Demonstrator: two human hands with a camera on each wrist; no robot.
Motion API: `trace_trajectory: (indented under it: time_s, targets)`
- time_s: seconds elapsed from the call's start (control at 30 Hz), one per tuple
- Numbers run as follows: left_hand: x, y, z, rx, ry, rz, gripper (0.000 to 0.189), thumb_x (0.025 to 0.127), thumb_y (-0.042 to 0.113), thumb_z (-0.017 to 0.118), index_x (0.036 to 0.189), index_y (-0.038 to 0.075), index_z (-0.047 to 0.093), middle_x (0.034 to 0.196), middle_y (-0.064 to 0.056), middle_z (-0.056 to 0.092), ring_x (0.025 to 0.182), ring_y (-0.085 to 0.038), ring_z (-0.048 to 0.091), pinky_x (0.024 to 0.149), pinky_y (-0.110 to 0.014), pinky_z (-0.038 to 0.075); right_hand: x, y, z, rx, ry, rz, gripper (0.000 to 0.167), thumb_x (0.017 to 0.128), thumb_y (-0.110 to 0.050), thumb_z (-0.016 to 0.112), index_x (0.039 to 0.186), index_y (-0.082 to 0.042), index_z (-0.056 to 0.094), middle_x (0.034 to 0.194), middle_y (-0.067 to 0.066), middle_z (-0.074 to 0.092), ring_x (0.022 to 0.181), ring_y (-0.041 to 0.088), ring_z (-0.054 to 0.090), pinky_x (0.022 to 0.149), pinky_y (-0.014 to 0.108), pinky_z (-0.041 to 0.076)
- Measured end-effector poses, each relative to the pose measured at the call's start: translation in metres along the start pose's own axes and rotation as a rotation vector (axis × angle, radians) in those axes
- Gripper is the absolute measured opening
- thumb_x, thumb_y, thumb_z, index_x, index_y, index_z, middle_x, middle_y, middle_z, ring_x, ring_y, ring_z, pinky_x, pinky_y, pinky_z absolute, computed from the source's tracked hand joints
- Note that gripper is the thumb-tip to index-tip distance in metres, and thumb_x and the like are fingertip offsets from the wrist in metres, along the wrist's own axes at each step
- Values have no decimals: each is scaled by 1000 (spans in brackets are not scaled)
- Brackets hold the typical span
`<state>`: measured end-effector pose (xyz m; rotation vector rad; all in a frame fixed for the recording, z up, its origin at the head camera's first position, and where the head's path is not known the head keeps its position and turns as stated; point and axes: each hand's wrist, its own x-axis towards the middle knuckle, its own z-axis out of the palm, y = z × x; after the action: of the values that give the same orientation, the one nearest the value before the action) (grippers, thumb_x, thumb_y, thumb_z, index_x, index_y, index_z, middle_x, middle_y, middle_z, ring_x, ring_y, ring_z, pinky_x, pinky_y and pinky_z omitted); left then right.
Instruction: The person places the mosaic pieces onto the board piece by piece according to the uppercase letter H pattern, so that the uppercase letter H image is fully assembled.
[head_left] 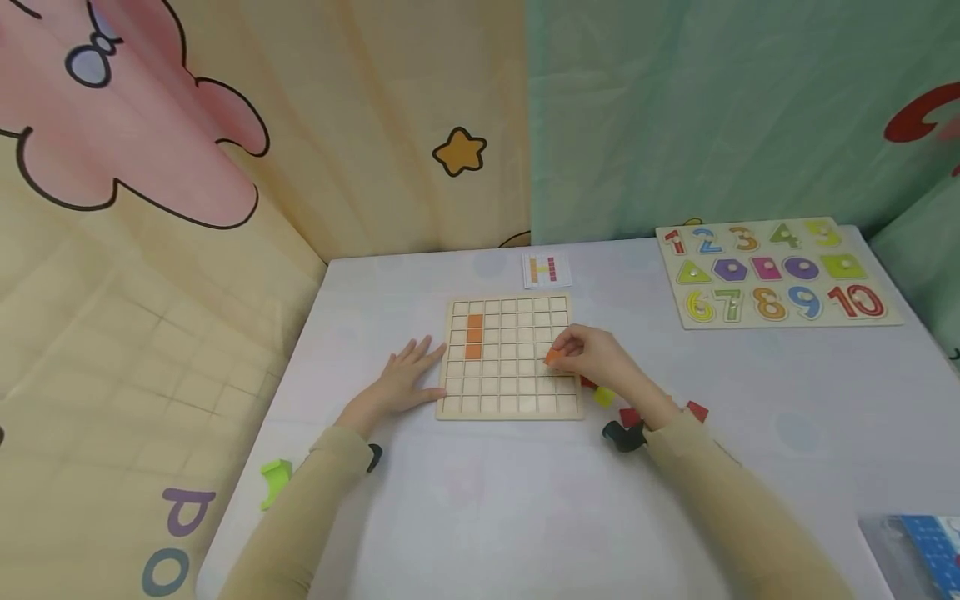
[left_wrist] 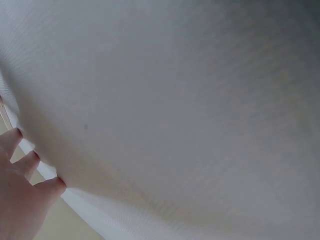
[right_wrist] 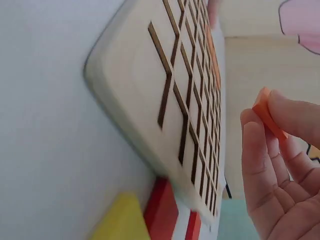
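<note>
Between the curled thumb and fingers of the right hand [head_left: 600, 354], an orange tile [right_wrist: 270, 117] was pinched, held over the right-hand columns of a wooden grid board [head_left: 510, 417]. Left of that grip, three orange tiles [head_left: 474, 337] lay one below another in the board's second column from the left. Farther left, the left hand [head_left: 401, 379] grasped nothing, its fingers spread and touching the board's left edge. Just below the pinch, toward the right forearm, a yellow tile [head_left: 604, 397] and several red tiles [head_left: 697, 411] lay beside the board. Beyond the grip, past the board's far edge, was a printed card [head_left: 546, 272]; well to its right lay a number puzzle [head_left: 747, 304].
</note>
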<state>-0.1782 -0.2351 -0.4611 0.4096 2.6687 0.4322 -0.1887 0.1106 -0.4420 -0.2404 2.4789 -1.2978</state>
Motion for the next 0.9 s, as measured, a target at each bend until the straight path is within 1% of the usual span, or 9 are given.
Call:
trace_trajectory:
  time_s: [0.13,0.3,0.4,0.53,0.67,0.77,0.9]
  targets:
    - [-1,-1,1,4,0,-5,84,92,47,64,158,19,21,166,-14,6,152,-42,-1,119,-67,3,14,-14,27,-21,-23,-52,21,83,-22,80,94,-11,67,90,3,69,82,16,62,77,27,51]
    - [0,-3,2,8,0,-4,85,92,48,65,158,20,21,166,-14,6,152,-42,-1,119,-67,3,30,-30,55,-19,-56,-110,16,85,-21,78,93,-13,68,89,0,69,81,14,61,76,26,50]
    - [1,-3,1,8,1,5,85,92,48,64,158,20,21,166,-15,6,152,-42,-1,119,-67,4,39,-39,67,-20,-55,-136,14,85,-20,78,94,-12,70,88,0,69,81,13,61,75,25,50]
    - [1,-3,0,6,-4,13,84,92,48,64,158,19,20,166,-16,6,152,-42,-1,118,-68,4,47,-49,79,-32,-44,-159,12,86,-17,77,95,-11,71,88,2,70,79,13,61,73,25,51]
    - [1,-2,-1,-1,-8,13,83,93,46,64,158,18,20,166,-16,5,152,-43,-1,119,-67,3,52,-56,86,-53,-42,-168,11,87,-14,75,96,-9,73,92,4,71,82,14,62,76,27,53]
    - [1,-1,-2,2,-11,11,83,93,46,63,159,18,20,166,-15,5,152,-42,-1,119,-67,3,56,-58,90,-89,-41,-172,10,88,-13,74,97,-9,73,94,4,72,84,15,63,79,28,53]
    - [1,-2,-1,6,-11,7,84,93,47,63,159,19,19,166,-15,4,152,-42,-2,119,-67,3,58,-59,94,-146,-54,-179,6,88,-13,73,93,-9,74,94,4,73,85,15,63,79,29,53]
